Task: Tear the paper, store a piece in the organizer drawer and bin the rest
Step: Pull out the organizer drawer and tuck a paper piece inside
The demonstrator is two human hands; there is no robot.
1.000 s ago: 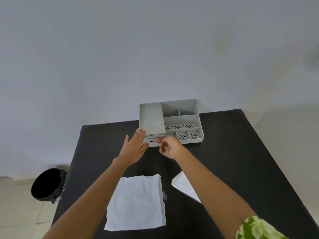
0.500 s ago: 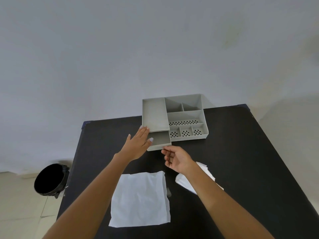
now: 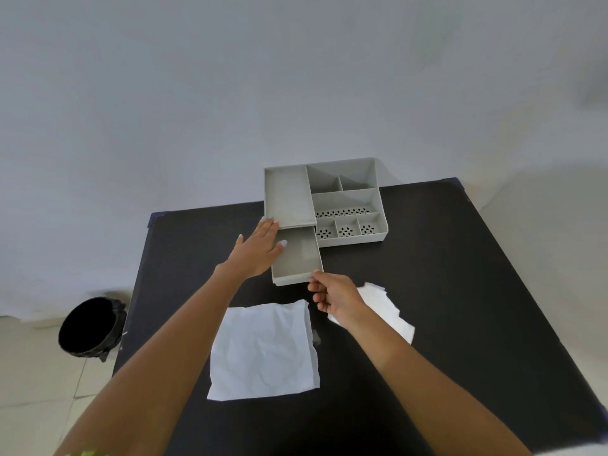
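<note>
A grey desk organizer [image 3: 348, 199] stands at the far side of the black table [image 3: 444, 291]. Its drawer [image 3: 301, 258] is pulled out toward me and looks empty. My left hand [image 3: 260, 250] lies flat with fingers apart against the organizer's left front corner and the drawer's left wall. My right hand [image 3: 332, 296] pinches the drawer's front right corner. A large white paper piece [image 3: 263, 350] lies flat in front of me. A smaller torn piece [image 3: 385, 307] lies to its right, partly under my right wrist.
A black bin [image 3: 90, 327] stands on the tiled floor left of the table. A plain wall rises behind the organizer. The table's left edge runs close to the bin.
The drawer has slid out toward me, drawn by my right hand. My left hand stayed pressed against the organizer.
</note>
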